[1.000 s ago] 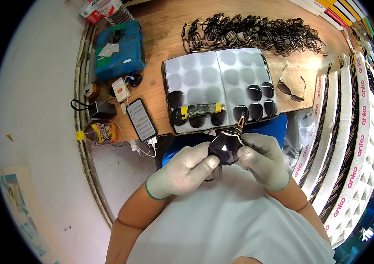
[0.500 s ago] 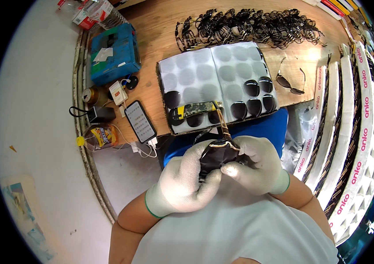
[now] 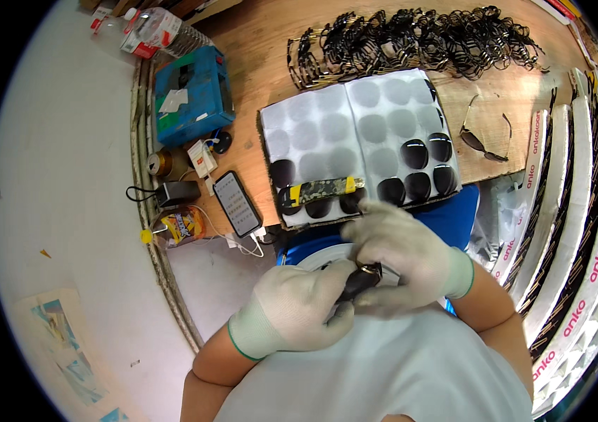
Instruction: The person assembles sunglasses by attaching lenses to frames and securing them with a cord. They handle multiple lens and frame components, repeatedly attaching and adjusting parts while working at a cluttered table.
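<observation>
In front of my torso I hold a pair of dark sunglasses [image 3: 361, 283], partly covered by my fingers. My left hand [image 3: 302, 306], in a white knit glove, is closed around their left side with the thumb below a dark lens. My right hand [image 3: 411, 257], gloved alike, is around their right end; its thumb is low by the lens and its upper fingers are blurred. Beyond my hands lies a tray [image 3: 265, 151] lined with white sheets, with several dark lenses [image 3: 414, 154] in its nearer rows. A camouflage-patterned tool with yellow ends [image 3: 323, 190] rests across it.
A tangled row of dark-and-gold eyeglass frames [image 3: 418, 46] runs along the table's back. One pair of sunglasses [image 3: 482, 144] lies right of the tray. At left are a blue case [image 3: 193, 95], a phone [image 3: 238, 204], a can [image 3: 160, 164] and cables. White racks [image 3: 580, 211] stand at right.
The sunglasses have turned and sit slightly lower, with less of them showing. The gold temple that pointed toward the tray is out of sight. My right hand's fingers have swung up and left over them.
</observation>
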The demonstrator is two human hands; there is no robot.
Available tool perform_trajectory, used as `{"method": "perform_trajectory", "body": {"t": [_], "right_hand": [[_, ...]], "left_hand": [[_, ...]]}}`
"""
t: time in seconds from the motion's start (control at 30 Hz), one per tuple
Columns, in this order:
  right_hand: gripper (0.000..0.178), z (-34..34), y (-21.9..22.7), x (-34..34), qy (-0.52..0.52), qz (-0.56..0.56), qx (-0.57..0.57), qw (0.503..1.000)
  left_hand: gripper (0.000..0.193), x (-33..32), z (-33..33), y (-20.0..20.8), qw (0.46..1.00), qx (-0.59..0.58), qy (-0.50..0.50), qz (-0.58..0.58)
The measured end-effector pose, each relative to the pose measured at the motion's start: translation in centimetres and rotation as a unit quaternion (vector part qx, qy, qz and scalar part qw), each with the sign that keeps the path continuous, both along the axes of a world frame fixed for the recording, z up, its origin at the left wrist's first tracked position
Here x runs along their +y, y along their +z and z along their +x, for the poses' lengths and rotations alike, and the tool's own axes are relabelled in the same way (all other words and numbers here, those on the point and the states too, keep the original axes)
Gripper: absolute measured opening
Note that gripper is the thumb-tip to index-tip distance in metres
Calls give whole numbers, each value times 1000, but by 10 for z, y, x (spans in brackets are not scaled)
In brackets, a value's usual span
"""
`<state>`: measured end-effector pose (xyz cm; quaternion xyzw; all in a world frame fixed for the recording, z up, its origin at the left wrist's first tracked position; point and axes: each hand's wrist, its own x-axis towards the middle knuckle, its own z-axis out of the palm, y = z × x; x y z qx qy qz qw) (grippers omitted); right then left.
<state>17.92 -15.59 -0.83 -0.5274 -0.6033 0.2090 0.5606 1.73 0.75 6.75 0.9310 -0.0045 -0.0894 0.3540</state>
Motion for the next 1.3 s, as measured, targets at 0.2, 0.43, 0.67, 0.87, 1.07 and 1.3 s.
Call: {"method": "perform_trajectory", "body": {"t": [0.2,0.43,0.67,0.87,1.07,1.3], "right_hand": [[29,3,-32,-53,-68,-17,118,991],[12,36,-9,-105,-290,-22,182,939],[69,4,-12,-87,-397,29,297,868],[78,-14,-2,-63,-347,8,338,874],[40,-18,-14,-62,-221,-79,307,922],[27,-42,0,-22,-84,-178,343,918]], "left_hand": [[21,18,74,-3,989,-65,-71,-115],[36,-6,182,-130,995,9,50,82],[53,-41,195,-172,975,20,132,176],[26,-21,146,-134,987,-17,152,-57],[16,8,47,-78,766,68,154,-621],[22,7,17,-84,755,-12,217,-619]]}}
